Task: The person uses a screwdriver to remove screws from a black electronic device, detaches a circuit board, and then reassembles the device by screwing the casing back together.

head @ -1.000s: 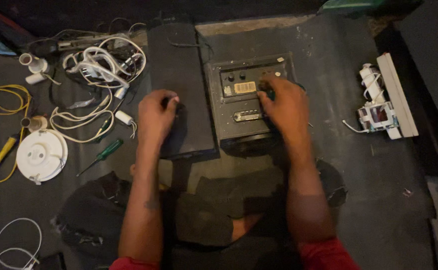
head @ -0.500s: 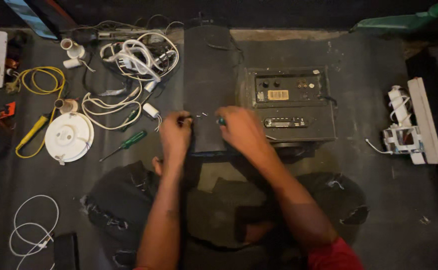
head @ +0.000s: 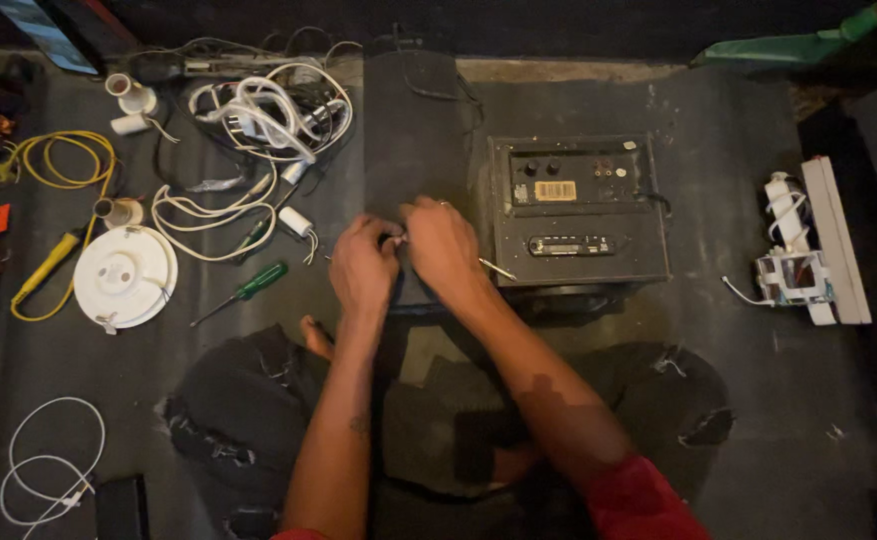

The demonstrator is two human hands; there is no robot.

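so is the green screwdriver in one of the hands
No, the green screwdriver lies on the floor mat, left of the left hand.

This was an informal repair spot for electrical gear, set up on a dark floor mat (head: 718, 150) where a person sat cross-legged. A black amplifier box (head: 576, 212) with knobs and a control strip stood on the mat. Left of the box lay a tangle of white cables (head: 258, 110), a green-handled screwdriver (head: 248, 288), a yellow wire coil (head: 53, 160) and a round white ceiling fitting (head: 123, 275). Right of the box sat a white electrical part (head: 808, 255).
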